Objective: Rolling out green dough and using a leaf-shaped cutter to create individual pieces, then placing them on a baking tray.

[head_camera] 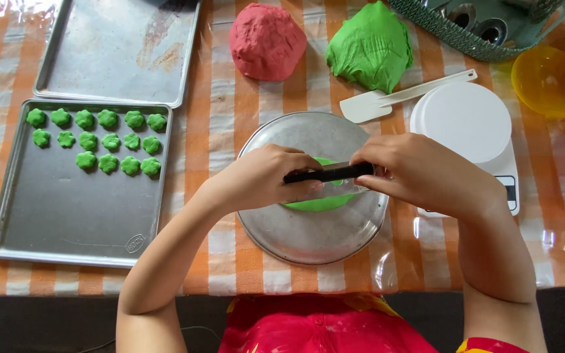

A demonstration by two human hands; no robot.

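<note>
Both my hands hold a black-handled tool (pixel 328 174) level above a round metal plate (pixel 308 242). My left hand (pixel 263 176) grips its left end, my right hand (pixel 420 173) its right end. Under the tool lies flat green dough (pixel 318 204), partly hidden by my fingers. What the tool's lower part looks like I cannot make out. To the left, a square metal tray (pixel 67 216) carries several small green flower-shaped dough pieces (pixel 96 140) in rows along its far side.
An empty baking sheet (pixel 119 49) lies beyond the tray. A red dough lump (pixel 266 40) and a green dough lump (pixel 369 47) sit at the back. A white spatula (pixel 393 98), white scale (pixel 472 131), yellow bowl (pixel 549 80) and green basket (pixel 465 36) stand right.
</note>
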